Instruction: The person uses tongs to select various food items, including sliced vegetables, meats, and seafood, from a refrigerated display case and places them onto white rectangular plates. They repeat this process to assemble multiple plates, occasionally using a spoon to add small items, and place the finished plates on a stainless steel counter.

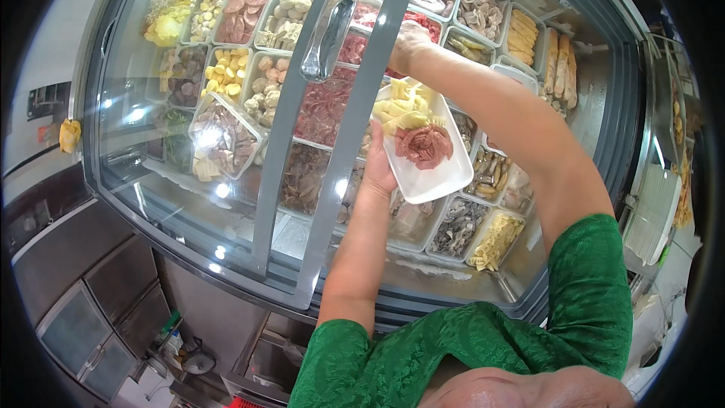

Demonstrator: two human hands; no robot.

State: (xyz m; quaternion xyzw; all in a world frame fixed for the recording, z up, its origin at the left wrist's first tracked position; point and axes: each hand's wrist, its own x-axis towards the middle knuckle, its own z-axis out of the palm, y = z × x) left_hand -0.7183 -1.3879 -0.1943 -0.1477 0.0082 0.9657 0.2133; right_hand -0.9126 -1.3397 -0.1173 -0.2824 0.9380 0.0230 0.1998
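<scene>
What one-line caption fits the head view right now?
Left hand holds a white tray of pale slices and sliced meat over a chilled display case while the right hand reaches among the food tubs.

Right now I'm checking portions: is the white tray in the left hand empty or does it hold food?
It holds food. The white tray, held by the left hand, carries pale yellow pieces at its far end and a pink meat pile in the middle; the near end is bare.

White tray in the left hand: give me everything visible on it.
The white tray is a shallow rectangle with rounded corners and looks like foam or plastic. The left hand holds it from below at its near-left edge, roughly level, over the open display case. It carries pale yellow strips at the far end and a curl of pinkish sliced meat in the middle; the near end is bare.
</scene>
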